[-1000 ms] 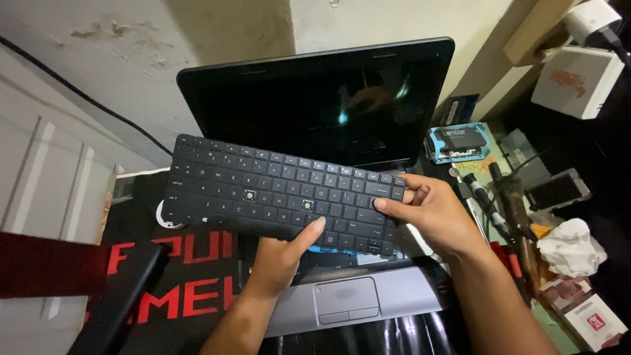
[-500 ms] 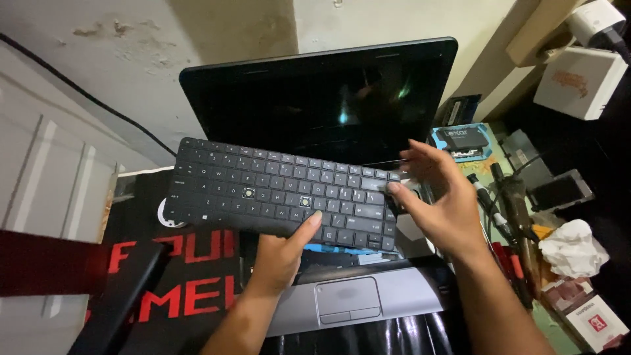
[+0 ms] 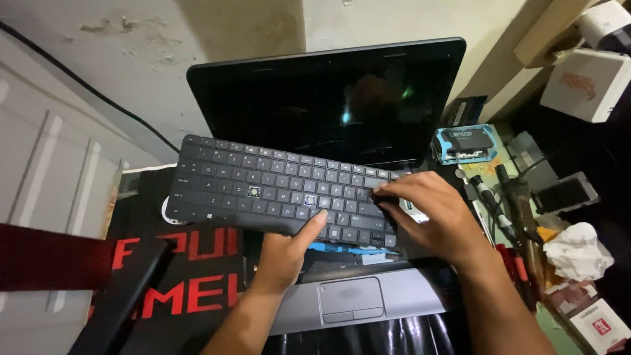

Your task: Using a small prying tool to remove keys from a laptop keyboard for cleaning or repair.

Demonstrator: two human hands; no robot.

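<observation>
Peeling, stained plaster forms the wall [image 3: 131, 39] behind a cluttered workbench, and a dark cable [image 3: 98, 98] runs slantwise across it. On the bench sits an open laptop [image 3: 368, 302] with a silver palm rest and touchpad; its dark screen [image 3: 328, 105] stands upright and shows only faint reflections. A black mat with large red letters [image 3: 190, 276] lies under the laptop and spreads out to the left.

A black keyboard [image 3: 263, 190], detached from the laptop, is lifted above the base and tilted, its left end higher and jutting out past the laptop's left edge. The left hand [image 3: 286, 253] grasps the keyboard at its near edge, thumb pressed on the keys and the fingers hidden underneath. The right hand [image 3: 434, 217] is clamped on the keyboard's right end, fingers curled over the top of the keys near the corner. Under the raised keyboard the laptop's open bay shows a strip of blue [image 3: 342, 248].

To the right of the laptop lie a small blue-edged package [image 3: 463, 143], several screwdrivers and probes [image 3: 499, 197], a dark phone [image 3: 565, 194] lying flat, and a crumpled white tissue [image 3: 578, 250]. A white box [image 3: 585, 85] stands further back on the right. A red bar [image 3: 46, 256] and a black rod [image 3: 125, 296] cross the lower left foreground, out of focus.
</observation>
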